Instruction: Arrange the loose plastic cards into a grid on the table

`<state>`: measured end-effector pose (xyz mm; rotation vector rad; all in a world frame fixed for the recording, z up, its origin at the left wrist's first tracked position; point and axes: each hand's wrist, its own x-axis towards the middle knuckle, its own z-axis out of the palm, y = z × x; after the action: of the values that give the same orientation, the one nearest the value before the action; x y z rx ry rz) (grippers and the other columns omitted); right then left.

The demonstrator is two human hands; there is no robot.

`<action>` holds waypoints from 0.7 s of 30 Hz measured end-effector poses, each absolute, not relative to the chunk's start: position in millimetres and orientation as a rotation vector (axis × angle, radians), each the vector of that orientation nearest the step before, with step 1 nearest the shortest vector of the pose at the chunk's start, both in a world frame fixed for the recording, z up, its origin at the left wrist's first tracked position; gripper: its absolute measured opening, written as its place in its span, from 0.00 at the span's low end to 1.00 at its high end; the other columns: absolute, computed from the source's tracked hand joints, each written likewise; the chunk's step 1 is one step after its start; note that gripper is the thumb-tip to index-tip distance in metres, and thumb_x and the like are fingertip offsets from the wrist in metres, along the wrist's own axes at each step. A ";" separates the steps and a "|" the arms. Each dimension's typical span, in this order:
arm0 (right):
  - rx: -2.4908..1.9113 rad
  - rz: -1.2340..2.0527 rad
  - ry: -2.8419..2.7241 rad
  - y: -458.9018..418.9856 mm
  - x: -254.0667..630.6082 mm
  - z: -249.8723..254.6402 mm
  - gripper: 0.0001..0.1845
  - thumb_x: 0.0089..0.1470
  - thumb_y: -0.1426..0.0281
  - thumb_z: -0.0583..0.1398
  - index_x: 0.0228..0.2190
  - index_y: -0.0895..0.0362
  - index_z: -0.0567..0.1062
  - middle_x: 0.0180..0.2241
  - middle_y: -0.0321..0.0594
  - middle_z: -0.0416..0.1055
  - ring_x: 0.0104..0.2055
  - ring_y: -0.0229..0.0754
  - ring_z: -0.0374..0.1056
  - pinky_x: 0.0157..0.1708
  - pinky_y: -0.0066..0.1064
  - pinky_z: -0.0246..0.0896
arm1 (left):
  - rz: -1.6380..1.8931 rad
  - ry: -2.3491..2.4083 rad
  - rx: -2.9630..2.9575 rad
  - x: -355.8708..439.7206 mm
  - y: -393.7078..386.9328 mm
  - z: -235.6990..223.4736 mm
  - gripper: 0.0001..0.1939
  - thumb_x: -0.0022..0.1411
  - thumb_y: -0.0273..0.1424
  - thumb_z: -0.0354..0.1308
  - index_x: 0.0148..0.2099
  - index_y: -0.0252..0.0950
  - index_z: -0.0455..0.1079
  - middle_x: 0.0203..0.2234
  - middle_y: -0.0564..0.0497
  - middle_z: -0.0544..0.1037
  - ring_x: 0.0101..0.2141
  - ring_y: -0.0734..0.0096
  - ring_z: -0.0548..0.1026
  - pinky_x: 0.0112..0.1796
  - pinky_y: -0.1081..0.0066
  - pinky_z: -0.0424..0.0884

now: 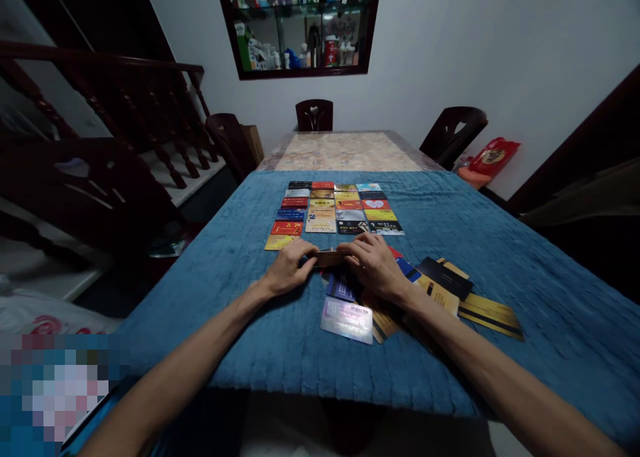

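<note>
Between them, my left hand (289, 268) and my right hand (379, 265) hold a brownish card (329, 259) by its two ends, seen nearly edge-on. The fingers of both hands are closed on it. Just beyond lie plastic cards in neat columns, among them a yellow card (278, 243) by my left hand and a black card (353, 227) ahead of my right. Under and beside my right hand is a loose heap: a blue card (341, 287), a silvery card (347, 320), a gold card (440, 297) and a black card (447, 277). My right forearm covers part of it.
A blue cloth (200, 297) covers the near part of the table, and a patterned tabletop (345, 151) shows beyond. A gold card with a dark stripe (490, 315) lies at the heap's right end. Dark chairs (227, 140) stand around the table; a stair railing rises at left.
</note>
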<state>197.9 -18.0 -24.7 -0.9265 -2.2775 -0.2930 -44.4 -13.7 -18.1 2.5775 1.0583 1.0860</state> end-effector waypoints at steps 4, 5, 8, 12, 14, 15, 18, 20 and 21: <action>-0.931 -0.301 -2.245 -18.2 196.5 -25.7 0.12 0.64 0.73 0.57 0.47 0.55 0.75 0.37 0.42 0.80 0.42 0.49 0.65 0.42 0.40 0.54 | 1.128 1.043 2.590 -44.6 -13.4 -18.5 0.05 0.63 0.23 0.57 0.40 0.35 0.73 0.34 0.48 0.80 0.36 0.66 0.77 0.41 0.65 0.74; -0.929 -0.304 -2.239 -18.2 196.4 -25.8 0.11 0.64 0.73 0.57 0.47 0.55 0.75 0.37 0.42 0.80 0.42 0.49 0.65 0.42 0.40 0.54 | 1.128 1.043 2.591 -44.6 -13.5 -18.5 0.05 0.63 0.23 0.57 0.40 0.35 0.73 0.34 0.48 0.80 0.36 0.66 0.77 0.41 0.65 0.74; -0.912 -0.334 -2.236 -18.4 196.6 -25.3 0.11 0.64 0.73 0.56 0.46 0.55 0.75 0.37 0.42 0.80 0.42 0.49 0.64 0.42 0.40 0.53 | 1.135 1.047 2.589 -44.9 -13.1 -18.9 0.06 0.63 0.23 0.57 0.41 0.35 0.74 0.34 0.48 0.80 0.36 0.66 0.78 0.41 0.65 0.74; -0.906 -0.374 -2.249 -19.2 197.0 -22.8 0.11 0.64 0.74 0.56 0.46 0.55 0.75 0.36 0.43 0.78 0.42 0.50 0.64 0.42 0.40 0.54 | 1.150 1.078 2.568 -45.9 -10.7 -20.9 0.06 0.63 0.23 0.58 0.41 0.35 0.74 0.34 0.48 0.81 0.36 0.66 0.78 0.41 0.65 0.75; -0.922 -0.388 -2.250 -19.5 196.7 -22.0 0.12 0.63 0.74 0.57 0.47 0.54 0.75 0.37 0.44 0.78 0.44 0.50 0.63 0.43 0.41 0.55 | 1.151 1.102 2.538 -46.5 -9.1 -22.0 0.06 0.62 0.23 0.58 0.42 0.35 0.74 0.35 0.48 0.81 0.36 0.66 0.79 0.41 0.66 0.75; -0.926 -0.398 -2.251 -19.5 196.4 -22.0 0.13 0.62 0.74 0.58 0.47 0.54 0.75 0.38 0.44 0.77 0.44 0.51 0.63 0.44 0.41 0.55 | 1.154 1.111 2.523 -46.8 -8.3 -22.4 0.06 0.62 0.24 0.58 0.42 0.35 0.74 0.35 0.49 0.81 0.36 0.67 0.79 0.40 0.66 0.75; -0.923 -0.441 -2.254 -19.5 195.8 -23.1 0.15 0.60 0.74 0.59 0.49 0.55 0.74 0.42 0.45 0.77 0.46 0.51 0.62 0.46 0.43 0.56 | 1.161 1.123 2.497 -48.1 -6.9 -22.9 0.07 0.62 0.24 0.58 0.42 0.35 0.74 0.35 0.49 0.82 0.36 0.66 0.79 0.40 0.66 0.76; -0.918 -0.470 -2.258 -19.6 195.5 -24.0 0.17 0.59 0.74 0.60 0.50 0.55 0.74 0.44 0.46 0.76 0.48 0.52 0.62 0.47 0.43 0.56 | 1.165 1.131 2.492 -48.9 -6.4 -22.8 0.07 0.62 0.24 0.58 0.42 0.35 0.74 0.35 0.48 0.82 0.36 0.66 0.79 0.40 0.66 0.76; -0.917 -0.485 -2.261 -19.7 195.4 -24.2 0.18 0.59 0.73 0.61 0.51 0.55 0.73 0.45 0.47 0.75 0.48 0.52 0.62 0.47 0.44 0.57 | 1.170 1.136 2.489 -49.1 -6.1 -22.7 0.07 0.62 0.24 0.57 0.42 0.36 0.74 0.35 0.48 0.82 0.36 0.66 0.80 0.40 0.66 0.76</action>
<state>195.4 -19.7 -24.2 -0.9173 -2.2613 -0.4848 -49.1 -6.1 -22.7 2.4886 1.1364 1.1702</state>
